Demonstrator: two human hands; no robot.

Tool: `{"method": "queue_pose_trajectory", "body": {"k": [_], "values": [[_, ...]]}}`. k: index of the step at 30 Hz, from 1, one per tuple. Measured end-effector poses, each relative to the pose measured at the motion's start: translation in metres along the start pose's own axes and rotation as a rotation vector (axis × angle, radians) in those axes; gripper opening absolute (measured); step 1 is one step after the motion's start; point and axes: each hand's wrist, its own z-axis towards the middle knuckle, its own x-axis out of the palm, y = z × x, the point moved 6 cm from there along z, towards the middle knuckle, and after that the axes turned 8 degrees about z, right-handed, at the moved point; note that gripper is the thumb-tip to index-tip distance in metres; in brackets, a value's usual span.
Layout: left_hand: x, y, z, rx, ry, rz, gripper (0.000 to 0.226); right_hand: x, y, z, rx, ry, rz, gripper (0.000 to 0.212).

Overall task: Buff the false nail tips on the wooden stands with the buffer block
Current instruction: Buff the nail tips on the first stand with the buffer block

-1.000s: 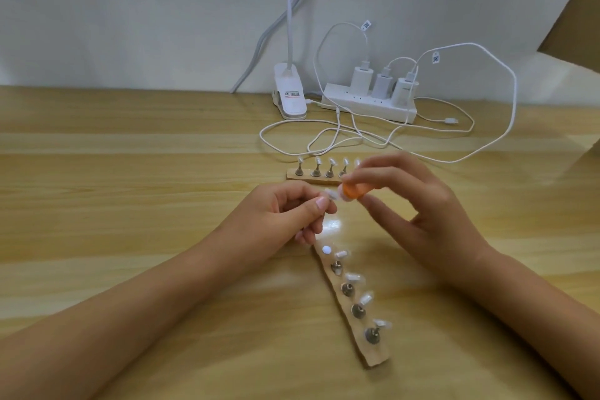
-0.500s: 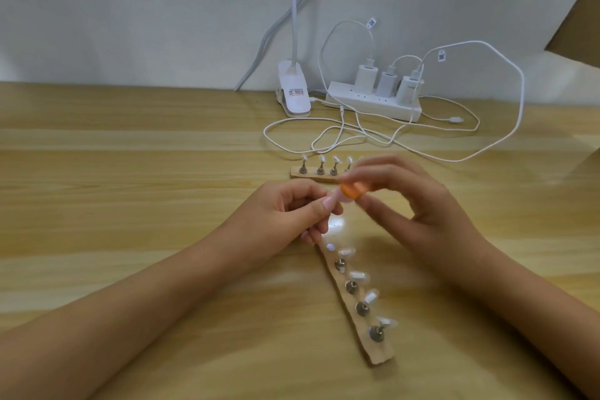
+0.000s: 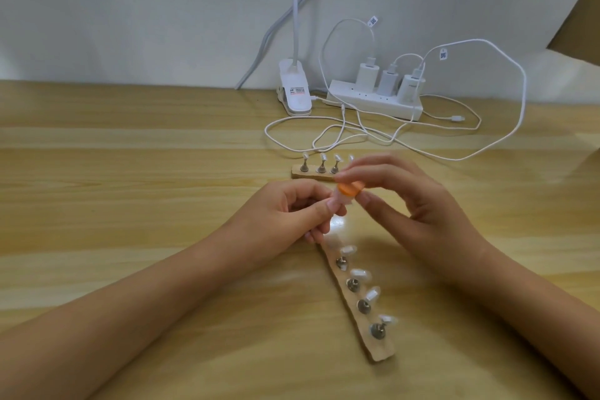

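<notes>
Over mid-desk, at the far end of the near wooden stand [image 3: 379, 355], a tiny, light, probably flexy nail tip [image 3: 337, 199] is pinched in the left hand [image 3: 285, 214], best held by its base, while the buffer block [image 3: 350, 189] is gripped in the right hand [image 3: 412, 204].

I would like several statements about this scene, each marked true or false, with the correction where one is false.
1. The right hand holds the orange buffer block. True.
2. The two wooden stands lie parallel. False: the far stand lies crosswise, while the near stand runs diagonally toward the camera.
3. Three chargers sit in the power strip. True.
4. The left hand lies open and idle. False: its thumb and fingers pinch what seems to be a nail tip beside the block.
</notes>
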Motion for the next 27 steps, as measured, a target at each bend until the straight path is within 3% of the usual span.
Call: {"method": "queue_pose_trajectory", "body": {"k": [3, 8, 11, 13, 15, 19, 21, 24, 27], "values": [[0.0, 0.001, 0.0, -0.008, -0.013, 0.02, 0.014, -0.01, -0.01, -0.002, 0.108, -0.096, 0.077, 0.025], [-0.001, -0.001, 0.0, -0.003, -0.018, 0.006, 0.014, 0.0, -0.001, -0.003, 0.001, -0.018, 0.081, 0.024], [-0.002, 0.001, -0.001, -0.007, -0.026, 0.004, 0.014, -0.009, -0.011, -0.004, 0.103, -0.12, 0.159, 0.024], [-0.003, 0.001, -0.001, -0.002, -0.038, -0.01, 0.015, -0.008, -0.001, -0.003, 0.013, -0.12, 0.184, 0.024], [-0.005, 0.001, 0.0, -0.001, -0.052, -0.021, 0.015, -0.002, 0.005, -0.004, -0.071, -0.048, 0.112, 0.025], [-0.004, 0.001, -0.001, 0.01, -0.038, -0.035, 0.015, -0.01, -0.013, -0.006, 0.051, -0.122, 0.054, 0.027], [-0.003, -0.001, -0.001, 0.014, -0.031, -0.035, 0.014, -0.012, -0.004, -0.005, -0.02, -0.167, 0.094, 0.026], [-0.003, 0.0, -0.001, 0.003, -0.033, -0.023, 0.014, -0.004, 0.004, -0.004, -0.117, -0.08, 0.012, 0.028], [-0.005, 0.002, -0.001, -0.018, -0.052, -0.02, 0.016, -0.008, -0.009, -0.007, -0.022, -0.08, -0.068, 0.025]]}}
